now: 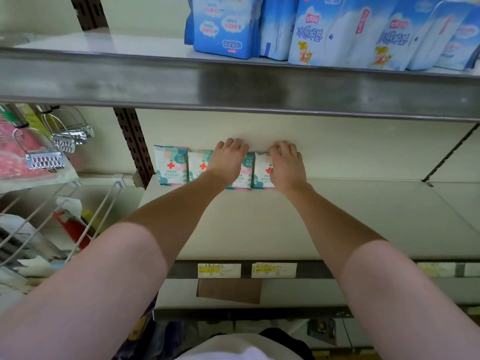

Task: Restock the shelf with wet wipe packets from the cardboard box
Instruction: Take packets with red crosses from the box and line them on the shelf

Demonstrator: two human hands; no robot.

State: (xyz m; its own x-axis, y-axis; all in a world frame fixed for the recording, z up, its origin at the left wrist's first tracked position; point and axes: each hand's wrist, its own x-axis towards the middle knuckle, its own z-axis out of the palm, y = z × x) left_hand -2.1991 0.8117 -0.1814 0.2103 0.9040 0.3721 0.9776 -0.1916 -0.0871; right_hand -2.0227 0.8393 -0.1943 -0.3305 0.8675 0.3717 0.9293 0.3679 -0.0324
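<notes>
Cream-painted metal: the shelf [259, 224] fills the middle of the frame, its bare deck running from the back wall to a dark front rail.
Wet wipe packets: four stand upright in a row against the back wall, centre of the frame, edges touching; the leftmost packet [170, 165] is fully in view, the second packet [198, 166] partly behind a wrist, the third packet [245, 172] and the fourth packet [263, 170] largely covered by hands.
Left hand [228, 158]: reaches to the back of the shelf, fingers curled over the top of the third packet, gripping it.
Right hand [285, 165]: just beside the left, fingers curled over the top edge of the fourth packet, holding it.
Price labels [219, 270]: two white and yellow tags on the front rail, lower centre.
Upper shelf: blue and white pad packs [223, 27] stand across the top right.
Left of frame: a wire basket [85, 222] with hanging goods above it.
Cardboard piece [230, 291]: brown, just under the price labels, lower centre.
</notes>
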